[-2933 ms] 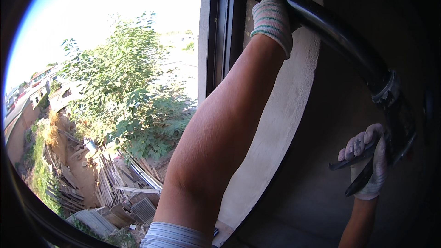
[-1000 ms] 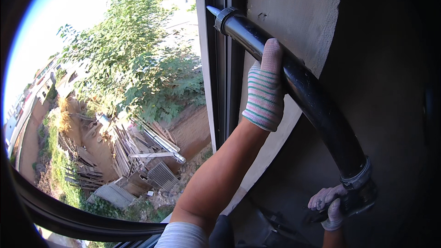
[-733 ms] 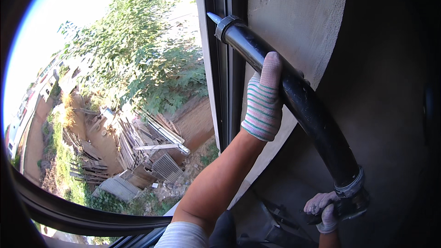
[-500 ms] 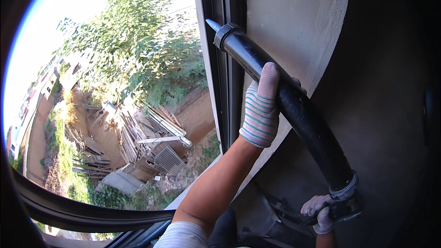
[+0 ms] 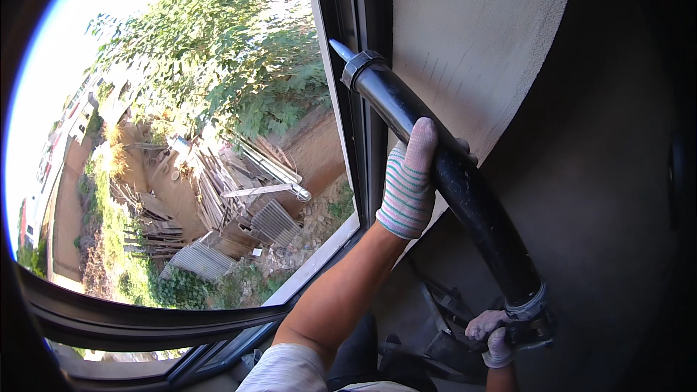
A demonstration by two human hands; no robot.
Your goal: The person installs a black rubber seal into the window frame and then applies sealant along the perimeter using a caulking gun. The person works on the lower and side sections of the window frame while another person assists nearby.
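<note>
A long black caulking gun [image 5: 475, 192] with a grey ring cap and a pale blue nozzle [image 5: 341, 49] slants from upper left to lower right. My left hand [image 5: 408, 185], in a white glove with green stripes, wraps round the middle of its barrel with the thumb along the top. At the rear end, my gloved right hand [image 5: 498, 343] closes round the grip, partly in shadow. The nozzle tip lies at the dark window frame [image 5: 372, 116]; whether it touches the frame I cannot tell.
Beside the frame runs a rough grey plastered wall [image 5: 475, 43]. The window's lower rail [image 5: 145, 337] curves across below. Outside, well below, are a leafy tree [image 5: 239, 51], a pile of planks [image 5: 218, 189] and corrugated sheets [image 5: 200, 265]. Dark objects lie in shadow by my legs.
The nozzle has shifted slightly down along the window frame, and the gun's rear end has moved up and left in the picture. Both hands keep their hold. The view has tilted a little.
</note>
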